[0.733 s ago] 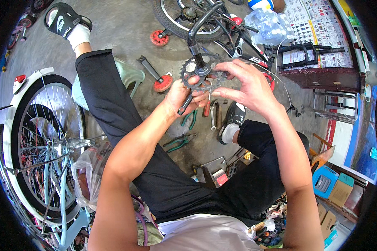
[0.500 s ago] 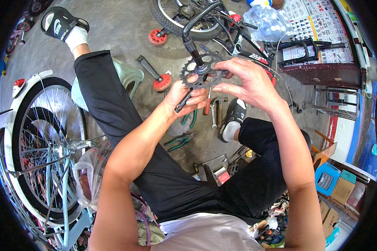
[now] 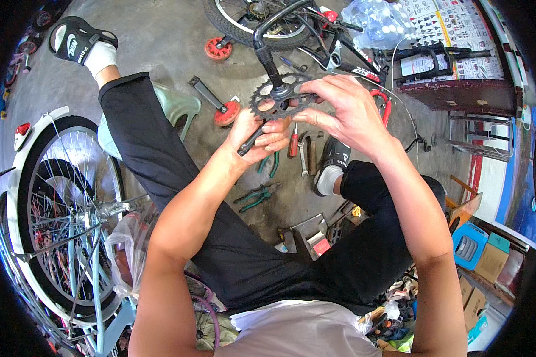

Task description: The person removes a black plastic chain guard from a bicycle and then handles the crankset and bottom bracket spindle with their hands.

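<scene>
Between my hands is a black bicycle crankset, its toothed chainring (image 3: pixel 265 107) below a bent crank arm (image 3: pixel 257 37) that rises past it. My left hand (image 3: pixel 253 137) grips the crankset from underneath, fingers curled round the straight black lower arm (image 3: pixel 246 143). My right hand (image 3: pixel 348 113) pinches the chainring's right edge with thumb and fingers. Beneath them on the concrete lie a red-handled screwdriver (image 3: pixel 293 141), a wrench (image 3: pixel 304 157) and green-handled pliers (image 3: pixel 253 198).
A white-fendered bicycle (image 3: pixel 65 122) stands left. A black bike (image 3: pixel 232 15), red training wheels (image 3: pixel 218 48) and bottle pack (image 3: pixel 375 24) lie ahead. At right, a maroon bench (image 3: pixel 458 102) bears a fork (image 3: pixel 435 71). My legs (image 3: pixel 149 137) flank the tools; a pale green stool (image 3: pixel 178 110) is behind my left leg.
Both hands and the crankset have shifted slightly left and up in the view, with the grip much the same. The surroundings have shifted a little too.
</scene>
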### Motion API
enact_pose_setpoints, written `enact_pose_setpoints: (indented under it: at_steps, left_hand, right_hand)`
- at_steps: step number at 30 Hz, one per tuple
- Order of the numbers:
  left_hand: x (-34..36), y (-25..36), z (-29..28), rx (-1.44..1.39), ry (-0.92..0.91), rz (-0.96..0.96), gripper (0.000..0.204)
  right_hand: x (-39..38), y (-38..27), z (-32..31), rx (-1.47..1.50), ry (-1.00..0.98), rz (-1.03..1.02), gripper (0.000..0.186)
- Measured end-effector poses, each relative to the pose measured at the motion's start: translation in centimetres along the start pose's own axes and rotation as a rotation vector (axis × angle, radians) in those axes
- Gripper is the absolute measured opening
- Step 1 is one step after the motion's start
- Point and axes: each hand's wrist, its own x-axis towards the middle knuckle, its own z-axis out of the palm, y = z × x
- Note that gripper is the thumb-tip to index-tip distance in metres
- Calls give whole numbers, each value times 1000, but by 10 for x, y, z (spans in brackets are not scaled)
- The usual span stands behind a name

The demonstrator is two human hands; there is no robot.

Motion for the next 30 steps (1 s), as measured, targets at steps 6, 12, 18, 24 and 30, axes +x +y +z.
enact_pose_setpoints:
  at_steps: [6, 12, 18, 24, 30]
  left_hand:
    - [-7, 11, 1, 88, 134, 61, 38]
    - [-1, 62, -15, 343, 688, 370, 9]
    - [-3, 75, -26, 208, 808, 400, 10]
    - [1, 74, -28, 315, 766, 372, 14]
    - [13, 58, -38, 391, 689, 296, 25]
  right_hand:
    - [3, 0, 1, -34, -131, 22, 53]
    - [3, 16, -2, 37, -153, 298, 78]
    - [-8, 50, -35, 70, -63, 503, 55]
    - [-25, 63, -56, 56, 1, 566, 51]
    - [-53, 81, -109, 135, 156, 569, 47]
